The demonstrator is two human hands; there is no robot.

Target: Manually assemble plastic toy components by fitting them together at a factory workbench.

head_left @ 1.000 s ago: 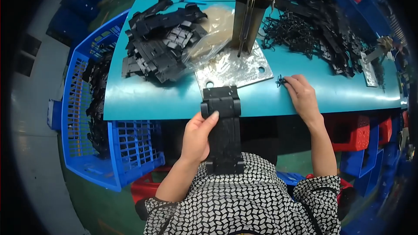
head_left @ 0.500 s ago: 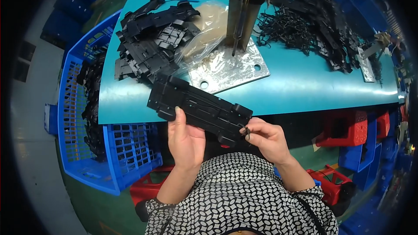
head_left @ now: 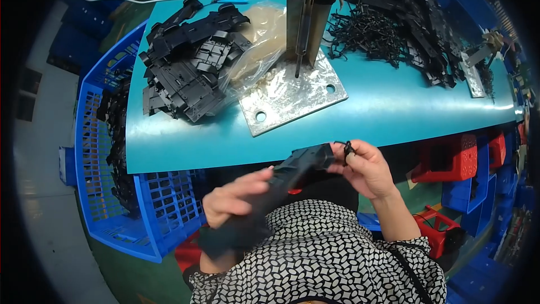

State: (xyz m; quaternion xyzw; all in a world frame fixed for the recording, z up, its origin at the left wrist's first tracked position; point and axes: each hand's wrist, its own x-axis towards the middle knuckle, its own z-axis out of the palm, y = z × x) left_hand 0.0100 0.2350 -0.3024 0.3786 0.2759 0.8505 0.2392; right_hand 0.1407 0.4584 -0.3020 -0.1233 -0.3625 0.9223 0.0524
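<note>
Along the left side of the table (head_left: 388,98), a blue slotted crate (head_left: 149,222) stands with dark parts (head_left: 117,146) inside. On the table's left part lies a heap of black molded parts (head_left: 185,73), with a clear plastic bag (head_left: 256,42) beside it.

Next, below the table's near edge, comes the left hand (head_left: 233,194), set against the left side of a long black part (head_left: 287,174); blur hides how the fingers meet it, so I cannot tell how firmly they close. The black part is held in the air in front of the person's torso, between the two hands. Its long axis runs aslant, from a blurred lower-left end by the left wrist to an upper-right end near the table edge, pointing toward the right hand (head_left: 363,169). Beyond it, on the table, stands a metal base plate (head_left: 292,98).

The hands are apart. The right one, just beside the upper end, pinches a small black piece (head_left: 348,149) between thumb and fingers. Farther right, a tangle of small black pieces (head_left: 368,34) lies on the table.
</note>
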